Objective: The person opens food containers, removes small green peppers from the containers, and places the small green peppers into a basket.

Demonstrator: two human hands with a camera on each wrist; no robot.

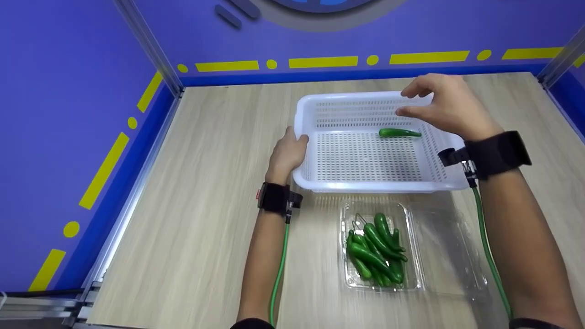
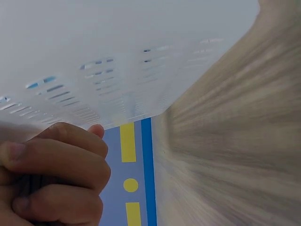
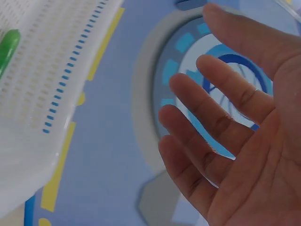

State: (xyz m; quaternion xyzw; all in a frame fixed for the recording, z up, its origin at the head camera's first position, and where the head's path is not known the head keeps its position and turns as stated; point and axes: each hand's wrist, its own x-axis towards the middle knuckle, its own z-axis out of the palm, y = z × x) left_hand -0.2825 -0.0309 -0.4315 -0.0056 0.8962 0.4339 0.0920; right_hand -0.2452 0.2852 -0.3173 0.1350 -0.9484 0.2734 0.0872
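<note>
My left hand [image 1: 288, 153] grips the left rim of a white perforated plastic basket [image 1: 365, 186], thumb over the edge. In the left wrist view its fingers [image 2: 70, 162] are curled beside the basket's outer wall. One green chili pepper [image 1: 399, 133] lies inside the basket, toward the back right. Over the basket's back right corner hovers my right hand [image 1: 443, 105], thumb and fingers spread apart with nothing between them. The right wrist view shows its palm empty beside the basket wall. In front of the basket, a clear plastic box [image 1: 343, 219] holds several green chili peppers [image 1: 375, 256].
The box's clear lid [image 1: 445, 256] lies folded out to the right on the wooden table [image 1: 205, 205]. Blue panels [image 1: 320, 41] with yellow marks border the table at the back and left. Green cables [image 1: 486, 246] run from both wrist cameras along the forearms.
</note>
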